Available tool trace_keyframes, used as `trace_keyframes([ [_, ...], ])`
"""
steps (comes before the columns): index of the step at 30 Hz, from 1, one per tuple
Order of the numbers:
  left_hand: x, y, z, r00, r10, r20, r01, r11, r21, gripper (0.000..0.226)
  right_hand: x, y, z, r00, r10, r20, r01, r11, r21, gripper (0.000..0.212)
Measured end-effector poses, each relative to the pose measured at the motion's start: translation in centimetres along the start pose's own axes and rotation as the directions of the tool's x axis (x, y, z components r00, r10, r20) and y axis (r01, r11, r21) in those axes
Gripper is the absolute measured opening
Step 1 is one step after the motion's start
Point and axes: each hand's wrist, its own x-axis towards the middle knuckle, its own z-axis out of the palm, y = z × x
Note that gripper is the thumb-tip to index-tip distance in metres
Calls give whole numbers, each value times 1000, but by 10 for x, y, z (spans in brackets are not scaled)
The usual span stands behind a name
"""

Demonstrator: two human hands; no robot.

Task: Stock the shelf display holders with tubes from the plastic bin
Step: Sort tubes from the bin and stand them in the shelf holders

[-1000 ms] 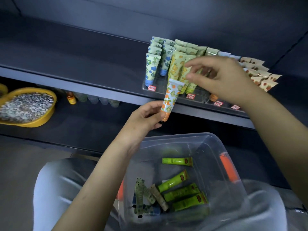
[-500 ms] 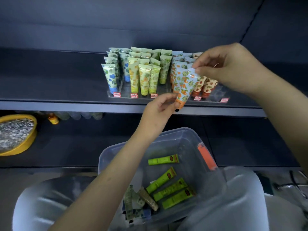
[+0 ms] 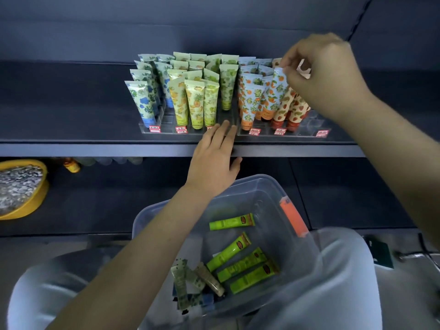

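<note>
1. The shelf (image 3: 95, 148) runs across the view and carries two clear holders (image 3: 309, 126) side by side, just behind its front lip.
2. The bin (image 3: 262, 184) sits below the shelf, near the person. Green tubes (image 3: 231, 253) and a few darker ones lie flat in it, so I judge there is plenty left to stock.
3. The left holder has blue, yellow and green rows. The right one has orange-print and strawberry-print rows, and its front-right slots look bare.
4. Half a second ago the left hand (image 3: 214, 160) pinched the cap end of the tube (image 3: 273, 91). It has since let go. Its fingers are now straight and close together, their tips at the holders' front edge where the two meet, and it carries nothing.
5. The right hand (image 3: 326, 77) keeps a narrow pinch on the tube's crimped end between thumb and fingertip, with the other fingers curled.
6. The tube was in the air before the shelf and has now moved into the orange row of the right holder. Its long axis is near upright, with the crimp up and leaning a little right and the cap down. Front tubes hide the cap, so I cannot tell whether it is seated. This placing looks almost done, and the freed left hand can return to the bin.
</note>
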Motion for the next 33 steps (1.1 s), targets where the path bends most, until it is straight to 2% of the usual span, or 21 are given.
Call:
trace_keyframes([
  [10, 3, -5, -2, 999, 31, -7, -31, 999, 33, 66, 0, 9, 37, 1000, -13, 10, 14, 996, -85, 15],
  [17, 3, -4, -4, 1000, 26, 15, -26, 999, 40, 67, -2, 13, 38, 1000, -9, 4, 9, 998, -67, 16],
  [26, 2, 4, -28, 989, 13, 149, -11, 1000, -12, 69, -14, 4, 23, 1000, -9, -22, 8, 1000, -22, 19],
  [30, -2, 10, -43, 997, 3, 72, 0, 999, -47, 65, -30, -9, 16, 999, -51, -17, 50, 998, -26, 20],
  [33, -10, 11, -51, 998, 1, -57, -4, 998, -57, 56, -48, -21, 16, 997, -80, -14, 80, 997, -17, 22],
])
